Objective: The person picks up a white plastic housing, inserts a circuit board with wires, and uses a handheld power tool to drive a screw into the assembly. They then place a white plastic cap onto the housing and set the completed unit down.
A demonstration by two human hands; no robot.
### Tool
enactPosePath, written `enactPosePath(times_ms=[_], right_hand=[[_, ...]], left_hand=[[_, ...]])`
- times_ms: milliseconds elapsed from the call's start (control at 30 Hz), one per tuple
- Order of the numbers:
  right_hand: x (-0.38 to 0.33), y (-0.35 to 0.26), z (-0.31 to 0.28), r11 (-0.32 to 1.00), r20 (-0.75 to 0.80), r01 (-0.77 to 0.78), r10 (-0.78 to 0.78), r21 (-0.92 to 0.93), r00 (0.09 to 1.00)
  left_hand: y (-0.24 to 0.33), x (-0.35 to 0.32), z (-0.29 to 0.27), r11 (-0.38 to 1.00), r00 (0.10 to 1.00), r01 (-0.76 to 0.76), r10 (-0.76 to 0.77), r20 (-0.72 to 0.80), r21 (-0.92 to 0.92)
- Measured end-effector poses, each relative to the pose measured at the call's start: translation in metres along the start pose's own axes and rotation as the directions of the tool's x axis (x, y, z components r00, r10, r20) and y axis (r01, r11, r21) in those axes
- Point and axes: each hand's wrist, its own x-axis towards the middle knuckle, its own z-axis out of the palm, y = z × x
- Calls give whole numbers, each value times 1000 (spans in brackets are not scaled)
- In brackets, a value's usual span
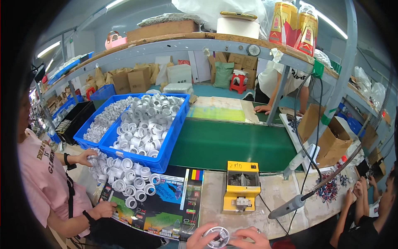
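At the bottom edge of the head view, my left hand [197,238] grips a round white plastic ring part [224,235] with spokes or ribs inside. From the other side, my right hand [253,238] closes its fingertips at the part's rim. Something dark shows within the part, too small to name. Just beyond my hands stands a yellow box-shaped machine [230,205] with a metal fixture on its front. Several loose white plastic rings [130,190] lie in a pile to the left, on a printed sheet [176,216].
Blue bins [166,154] of white rings and smaller white parts stand behind the pile. A green conveyor belt [224,143] crosses the table. Co-workers sit left, right and opposite. A grey hanging tool [286,207] with black cables hangs to the right; a shelf [182,41] runs overhead.
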Motion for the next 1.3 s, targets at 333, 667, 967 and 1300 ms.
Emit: enactPosePath(times_ms=[333, 667, 967, 1300], right_hand=[[22, 4, -5, 993, 297, 76, -101, 95, 949], [41, 1, -2, 996, 287, 71, -82, 46, 954], [44, 9, 8, 991, 232, 133, -137, 32, 963], [26, 4, 16, 998, 123, 35, -30, -43, 992]], left_hand=[[8, 1, -5, 992, 990, 118, -114, 82, -45], [7, 10, -9, 976, 962, 183, -153, 228, -117], [-3, -4, -6, 989, 955, 146, -139, 263, -7], [4, 5, -5, 980, 958, 177, -149, 244, -96]])
